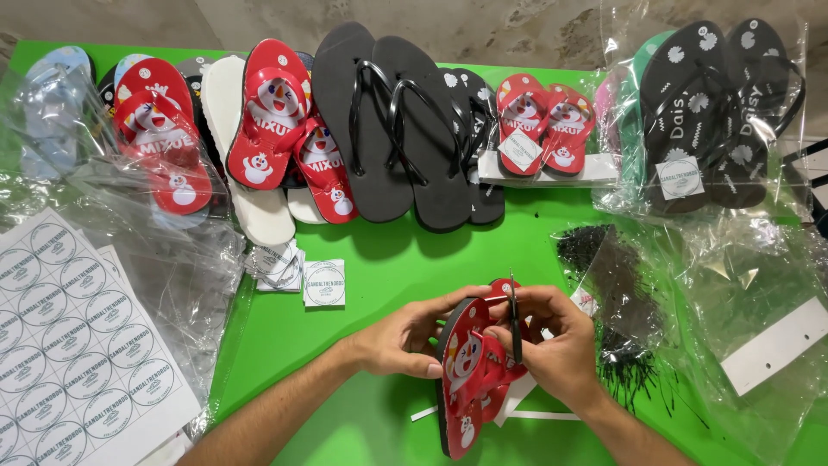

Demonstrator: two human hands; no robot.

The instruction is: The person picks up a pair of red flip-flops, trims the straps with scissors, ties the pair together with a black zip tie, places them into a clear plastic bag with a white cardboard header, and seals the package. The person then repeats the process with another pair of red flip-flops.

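Your left hand (405, 338) grips the near edge of a pair of small red flip-flops (468, 371), stood on edge over the green table (379, 259) near you, just right of centre. Your right hand (552, 349) is closed on the pair from the other side and pinches a thin black tag pin (515, 321) upright against the straps. A heap of loose black pins (625, 345) lies just right of that hand; a sheet of round stickers (73, 345) sits far left
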